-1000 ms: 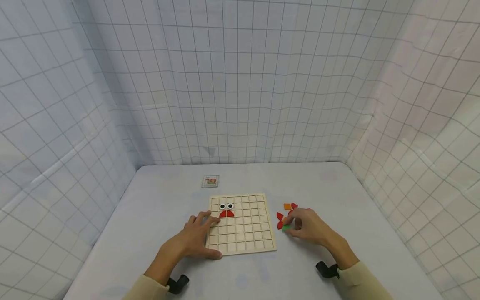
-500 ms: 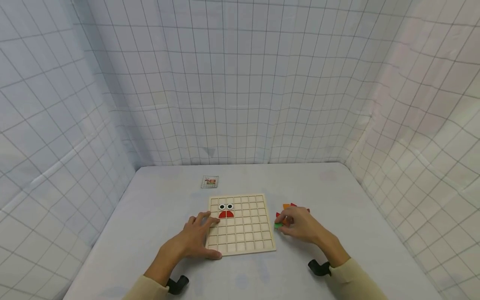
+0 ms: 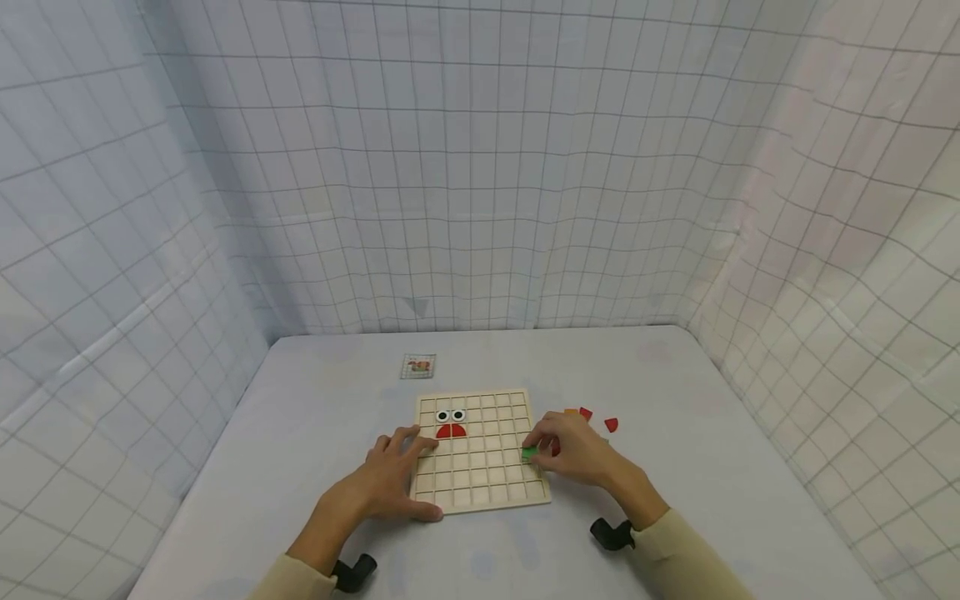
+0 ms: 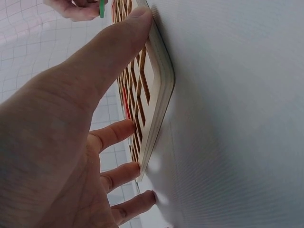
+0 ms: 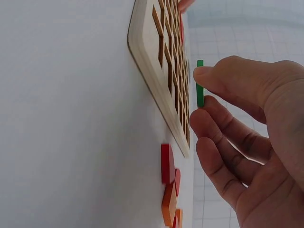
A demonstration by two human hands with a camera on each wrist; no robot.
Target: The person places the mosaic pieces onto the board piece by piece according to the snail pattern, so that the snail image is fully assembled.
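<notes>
A wooden grid board (image 3: 480, 478) lies on the white-covered table. Two round eye tiles (image 3: 451, 415) sit side by side in it, with two red quarter-round tiles (image 3: 452, 431) directly below them. My left hand (image 3: 386, 479) rests at the board's left side, fingers spread and thumb (image 4: 140, 19) on the near edge. My right hand (image 3: 573, 450) pinches a thin green tile (image 5: 200, 90) between thumb and fingers, over the board's right edge. In the right wrist view the green tile is raised above the board, on edge to the camera.
Right of the board lie loose red (image 5: 167, 164) and orange (image 5: 169, 204) pieces, partly hidden behind the right hand in the head view. A red quarter-round piece (image 3: 612, 425) lies farther right. A small picture card (image 3: 417, 366) lies beyond the board. Gridded white cloth (image 3: 480, 208) walls the table.
My right hand has picked up the green tile from the loose pieces and carried it left to the board's right edge. The left hand has stayed in place.
</notes>
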